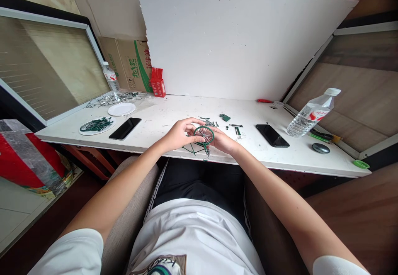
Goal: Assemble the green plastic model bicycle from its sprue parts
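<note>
A small green model bicycle (204,134) is held above the front edge of the white table, with its spoked wheel facing me. My left hand (183,135) grips it from the left, thumb across the lower part of the wheel. From the right, my right hand (222,141) closes on the wheel's side; its fingertips are partly hidden behind the model. Thin green frame bars (192,149) stick out below my left hand. Just beyond my hands lie loose green parts (209,122), a green block-like piece (225,117) and some dark thin parts (238,130).
At left are a plate of green parts (97,125), a white plate (121,109), a phone (125,128) and a water bottle (111,80). Another phone (273,135), a larger bottle (312,113) and a dark oval object (321,148) stand right. A white board (242,42) rises behind.
</note>
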Available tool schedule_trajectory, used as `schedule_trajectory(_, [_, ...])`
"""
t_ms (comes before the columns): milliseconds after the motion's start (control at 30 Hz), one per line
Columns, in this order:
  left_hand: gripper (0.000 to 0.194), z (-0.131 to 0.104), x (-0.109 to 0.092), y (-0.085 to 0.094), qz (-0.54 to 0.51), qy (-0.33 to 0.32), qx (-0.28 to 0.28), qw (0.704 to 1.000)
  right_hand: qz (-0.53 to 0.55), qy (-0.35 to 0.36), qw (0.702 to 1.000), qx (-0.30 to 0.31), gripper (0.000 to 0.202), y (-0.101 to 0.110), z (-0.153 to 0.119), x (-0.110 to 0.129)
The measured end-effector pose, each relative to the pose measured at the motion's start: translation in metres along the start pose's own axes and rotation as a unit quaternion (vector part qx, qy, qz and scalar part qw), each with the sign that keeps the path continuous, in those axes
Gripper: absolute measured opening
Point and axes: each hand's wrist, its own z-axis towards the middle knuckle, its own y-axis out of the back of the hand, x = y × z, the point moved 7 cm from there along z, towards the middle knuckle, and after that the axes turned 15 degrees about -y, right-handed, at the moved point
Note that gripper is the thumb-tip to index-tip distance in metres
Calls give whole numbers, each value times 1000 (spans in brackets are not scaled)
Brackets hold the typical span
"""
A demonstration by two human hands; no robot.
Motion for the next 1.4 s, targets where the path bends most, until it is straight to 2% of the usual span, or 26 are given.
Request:
schedule_trajectory(200, [62, 0, 0, 0, -5, 1, 0, 1000, 11, 2, 1000, 11, 20, 2, -1, 1])
schedule_trajectory(400, [64, 0, 2, -1, -8, 0, -1, 1000, 11, 10, 1000, -14, 19, 6, 1, -1])
schedule_trajectory(533, [64, 2, 0, 1, -4, -18, -21, 1000, 27, 20, 999, -20, 19, 6, 2, 2])
schedule_trajectory(633, [65, 2, -1, 0, -2, -31, -13, 999, 34, 25, 999, -23, 21, 5, 1, 4])
schedule_trajectory(933, [68, 0, 6, -3, -17, 5, 3, 1000, 17, 24, 999, -30, 19, 4, 2, 1])
schedule_trajectory(1200, [67, 0, 7, -6, -28, 8, 13, 999, -8, 13, 1000, -24, 28, 6, 4, -6])
schedule_trajectory(1400, [69, 0, 6, -5, -37, 9, 7, 999, 31, 11, 999, -19, 22, 4, 2, -2])
